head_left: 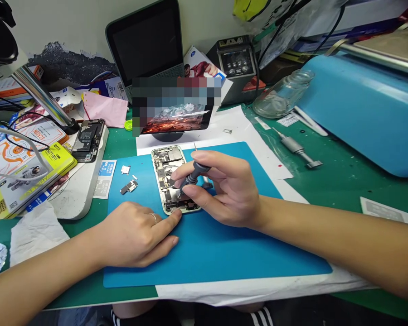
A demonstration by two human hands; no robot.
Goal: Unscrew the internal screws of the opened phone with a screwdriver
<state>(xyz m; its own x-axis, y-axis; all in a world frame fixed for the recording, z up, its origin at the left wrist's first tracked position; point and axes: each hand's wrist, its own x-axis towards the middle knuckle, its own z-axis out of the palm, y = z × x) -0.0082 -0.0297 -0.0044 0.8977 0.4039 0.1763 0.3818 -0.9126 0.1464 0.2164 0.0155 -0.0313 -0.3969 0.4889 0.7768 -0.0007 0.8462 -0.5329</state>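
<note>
One screwdriver (pixel 193 176), best held upright, is clamped between fingers of the right hand (pixel 229 192) over an opened phone (pixel 162 179) on the blue mat's (pixel 217 253) far half; the left hand (pixel 139 235), fingers apart, touches the phone.

Phone (pixel 162 174) on mat (pixel 221 253), parts (pixel 129 187) to its left, jar (pixel 281 96) behind to the right.

Pale wall (pixel 75 22) behind, dark ragged patch (pixel 68 59) low on its left part. Green worktop (pixel 340 188) in front, thin whitish front edge (pixel 98 304). Bright light, glossy highlight on worktop's blue curved object (pixel 370 113), right. Dim underneath.
</note>
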